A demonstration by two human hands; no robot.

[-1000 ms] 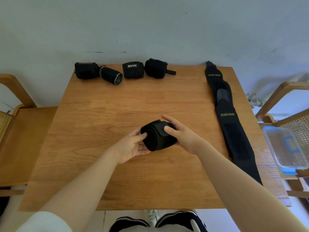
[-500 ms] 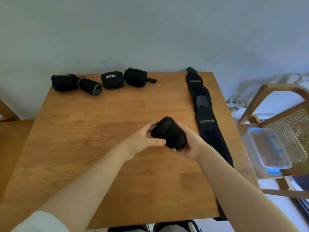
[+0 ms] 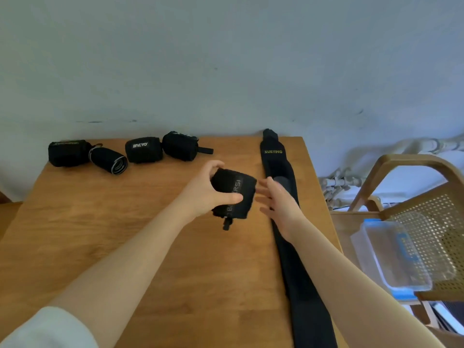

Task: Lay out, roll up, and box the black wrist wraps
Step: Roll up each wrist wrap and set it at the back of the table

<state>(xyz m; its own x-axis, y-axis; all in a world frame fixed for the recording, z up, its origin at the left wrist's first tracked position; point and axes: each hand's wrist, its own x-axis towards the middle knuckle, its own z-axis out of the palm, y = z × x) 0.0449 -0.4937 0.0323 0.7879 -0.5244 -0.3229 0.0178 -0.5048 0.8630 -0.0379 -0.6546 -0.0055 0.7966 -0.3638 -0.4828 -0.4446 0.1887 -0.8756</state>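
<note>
1. Left hand (image 3: 204, 194) grips rolled wrap (image 3: 234, 194), held over table (image 3: 100, 222) mid-far area.
2. Right hand (image 3: 281, 204) fingers spread, just beside roll, over flat wrap (image 3: 298, 259) along right edge.
3. Four rolled wraps (image 3: 130, 153) line far edge.

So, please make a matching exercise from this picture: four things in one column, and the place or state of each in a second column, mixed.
Things:
1. rolled wrap
2. long wrap
3. clear box
4. right hand

Places or states:
A. on the chair
B. open, beside the roll
C. held by the left hand
D. flat along the table's right edge

Pairs: 1-C, 2-D, 3-A, 4-B
</note>
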